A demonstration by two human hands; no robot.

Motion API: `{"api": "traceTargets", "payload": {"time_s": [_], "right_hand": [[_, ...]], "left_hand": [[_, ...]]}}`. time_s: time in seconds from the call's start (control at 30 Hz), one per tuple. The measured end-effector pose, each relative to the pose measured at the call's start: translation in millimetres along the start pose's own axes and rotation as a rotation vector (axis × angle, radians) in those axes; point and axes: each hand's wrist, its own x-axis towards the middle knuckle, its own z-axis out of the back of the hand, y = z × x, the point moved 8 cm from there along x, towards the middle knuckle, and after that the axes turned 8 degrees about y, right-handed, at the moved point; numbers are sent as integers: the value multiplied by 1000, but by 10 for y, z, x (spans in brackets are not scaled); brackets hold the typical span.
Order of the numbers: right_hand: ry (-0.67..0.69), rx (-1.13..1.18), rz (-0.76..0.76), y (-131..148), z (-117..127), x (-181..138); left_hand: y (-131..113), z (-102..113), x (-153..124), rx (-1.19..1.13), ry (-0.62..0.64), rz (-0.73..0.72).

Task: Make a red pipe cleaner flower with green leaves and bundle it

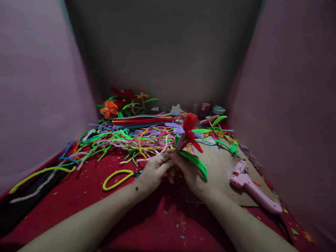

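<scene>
Both hands meet at the middle of the table around the stem of a pipe-cleaner flower (pixel 189 126). It has red and lilac petals at the top and a long green leaf (pixel 195 163) hanging over the right hand. My right hand (pixel 187 171) is closed, its thumb and fingers pinching the stem below the petals. My left hand (pixel 154 169) is closed too, fingertips pressed at the same stem from the left; the stem's lower end is hidden. Yellow-handled scissors (pixel 118 180) lie beside my left hand, their blades partly covered by it.
A heap of coloured pipe cleaners (pixel 126 138) spreads behind the hands. A pink glue gun (pixel 254 190) rests on a brown board (pixel 223 164) at right. Finished-looking flowers (pixel 109 109) stand at the back left. Jars (pixel 218 110) stand against the back wall; pink panels flank both sides.
</scene>
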Motion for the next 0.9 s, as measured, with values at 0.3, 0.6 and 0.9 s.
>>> {"api": "traceTargets", "payload": {"time_s": [0.3,0.6,0.9], "right_hand": [[-120,-122,62,282,165,-21],[104,359,-14,-238,45,44],[-44,294,8,-256,52,-1]], "left_hand": [[104,-16,-22,-349,-24,89],[44,-302,-42,-792,356,91],[-65,-20,-4,-161,15,35]]}}
